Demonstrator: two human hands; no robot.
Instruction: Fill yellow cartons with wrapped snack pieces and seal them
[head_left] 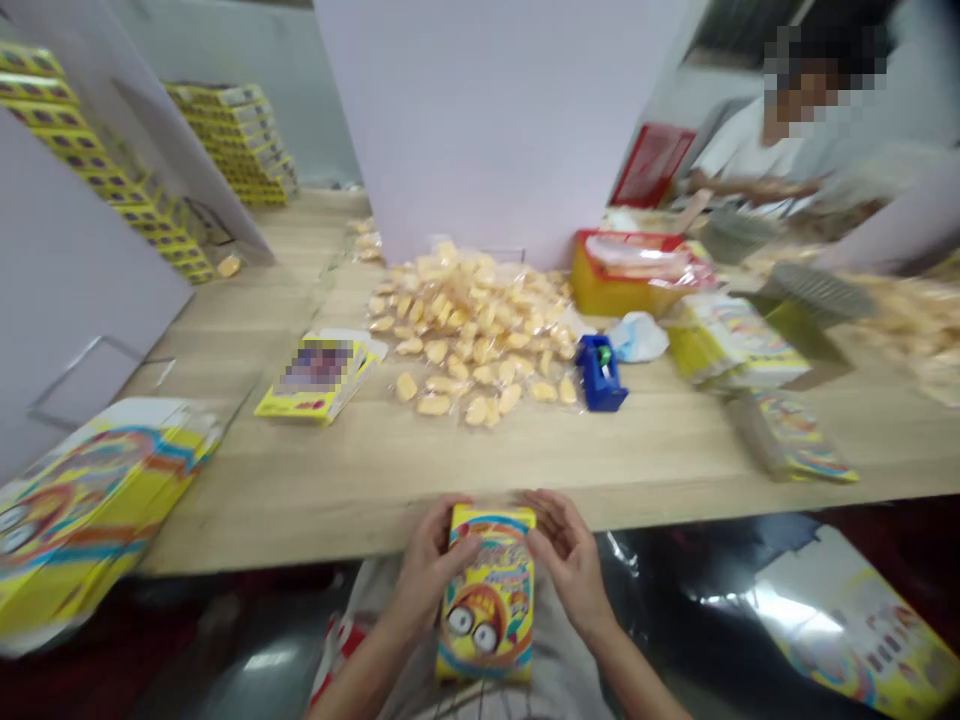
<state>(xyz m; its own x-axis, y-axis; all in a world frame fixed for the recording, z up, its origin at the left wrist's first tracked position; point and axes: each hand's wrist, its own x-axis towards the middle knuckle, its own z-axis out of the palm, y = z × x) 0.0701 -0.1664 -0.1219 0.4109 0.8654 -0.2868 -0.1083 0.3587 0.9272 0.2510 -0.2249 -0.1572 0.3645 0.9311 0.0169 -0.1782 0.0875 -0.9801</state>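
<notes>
A yellow printed carton box (486,600) with a cartoon face wearing glasses stands over my lap at the table's front edge. My left hand (437,555) grips its upper left side, thumb across the front. At its upper right edge my right hand (564,550) holds on, thumb against the side and fingers curled behind the top. Beyond my hands lies a heap of small wrapped yellow pieces (480,320). A blue tape dispenser (601,375) sits right of the heap, and a few flat yellow cards or boxes (319,380) lie to its left.
Flattened cartons (112,500) are stacked at the left edge. A yellow bin with a red rim (611,285) stands behind the dispenser, near more boxes (739,340). White partitions (495,120) rise at the back. Another person (780,150) sits at the far right.
</notes>
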